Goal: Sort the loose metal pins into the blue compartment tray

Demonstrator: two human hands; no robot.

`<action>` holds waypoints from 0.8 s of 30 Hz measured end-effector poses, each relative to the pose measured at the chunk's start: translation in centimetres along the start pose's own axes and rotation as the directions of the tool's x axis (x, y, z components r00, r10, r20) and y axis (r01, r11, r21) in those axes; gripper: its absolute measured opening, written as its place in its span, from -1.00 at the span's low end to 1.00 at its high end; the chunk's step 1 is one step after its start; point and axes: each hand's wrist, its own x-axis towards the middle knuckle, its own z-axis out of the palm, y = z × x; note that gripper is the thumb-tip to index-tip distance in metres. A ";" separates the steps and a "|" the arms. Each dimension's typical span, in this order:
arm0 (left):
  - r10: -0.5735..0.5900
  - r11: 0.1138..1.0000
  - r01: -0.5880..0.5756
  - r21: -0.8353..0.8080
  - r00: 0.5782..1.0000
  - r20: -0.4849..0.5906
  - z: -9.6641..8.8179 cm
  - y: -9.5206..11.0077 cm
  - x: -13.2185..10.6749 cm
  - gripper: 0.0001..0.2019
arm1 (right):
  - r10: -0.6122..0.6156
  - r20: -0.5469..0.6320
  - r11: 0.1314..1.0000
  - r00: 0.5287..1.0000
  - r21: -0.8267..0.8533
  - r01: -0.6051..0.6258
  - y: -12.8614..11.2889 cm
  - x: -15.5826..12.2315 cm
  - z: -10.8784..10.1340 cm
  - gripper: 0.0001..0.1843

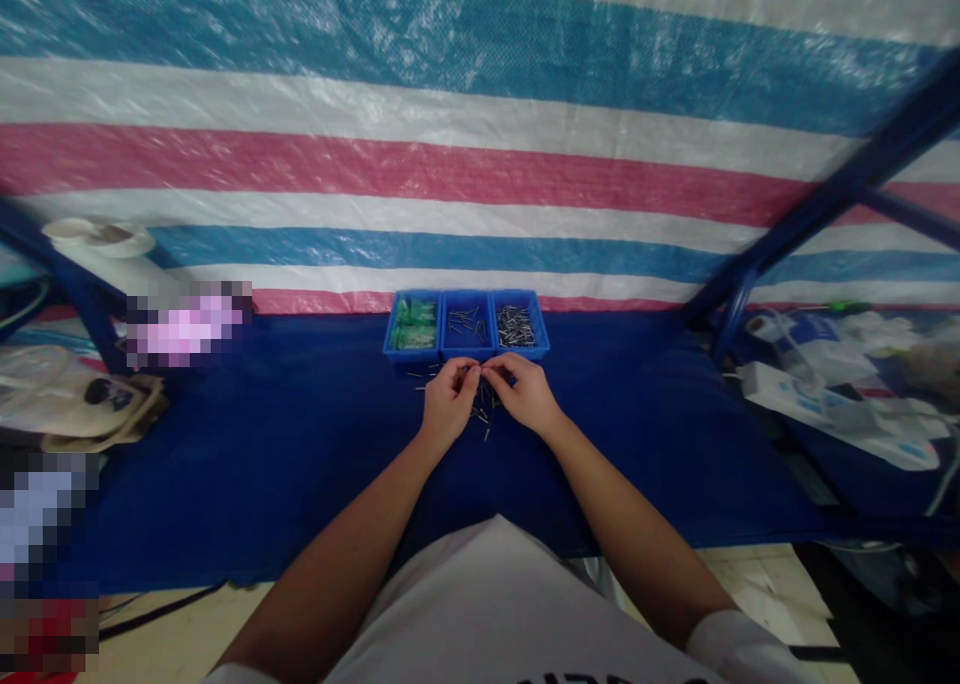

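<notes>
Hands point(525, 394) over loose metal pins point(484, 414); shirt lettering point(600, 678) unreadable.

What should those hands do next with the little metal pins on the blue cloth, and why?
I'd guess they should lay the pin pinched by the left hand and right hand into the right compartment of the blue tray. That compartment already holds many similar pins, and it sits just ahead of the hands.

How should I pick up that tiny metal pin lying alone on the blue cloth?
Pinch the loose metal pin around its middle, coming straight down from above with thumb and finger. It lies flat on the blue cloth, thin and a little apart from the others, so that probably works best.
</notes>
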 end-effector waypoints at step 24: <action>-0.015 1.000 0.015 -0.025 1.000 -0.010 -0.2 0.1 -0.1 -0.74 | 0.056 -0.042 0.997 0.998 0.060 -0.053 -0.2 0.3 0.5 -0.85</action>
